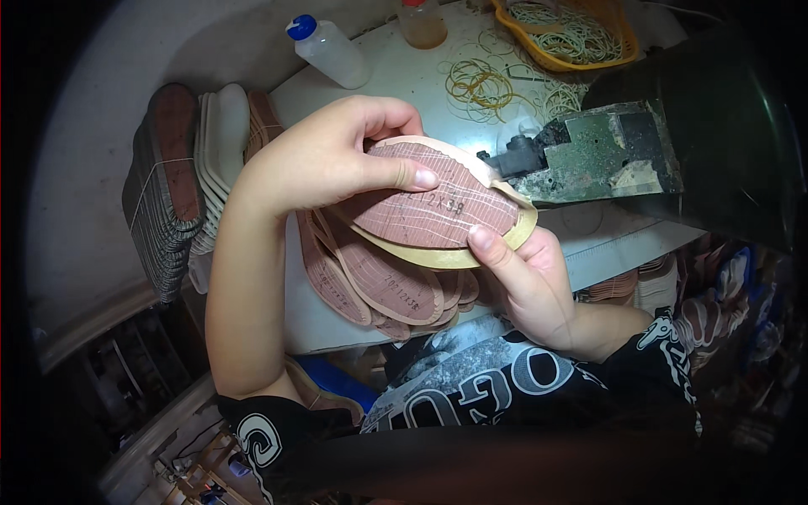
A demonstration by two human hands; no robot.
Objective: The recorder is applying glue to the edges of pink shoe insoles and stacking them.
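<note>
Both hands hold a shoe insole (446, 220) with a reddish-brown, white-lined face and a pale, yellowish rim. My left hand (337, 156) grips its left end, thumb flat on the brown face and fingers curled behind. At the lower right edge, my right hand (534, 278) pinches it between thumb and fingers. A pale strip of the rim lifts at the upper right, beside the black metal fitting (515, 158) of a green machine (589, 156). Whether strip and fitting touch, I cannot tell. Several similar insoles (391, 282) lie piled on the table beneath.
Tied stacks of insoles (168, 181) stand on the left. Toward the back are a blue-capped bottle (335, 57), a jar of amber liquid (422, 27), loose rubber bands (478, 88) and a yellow basket (627, 52) of bands. More insoles (610, 288) sit below the table at right.
</note>
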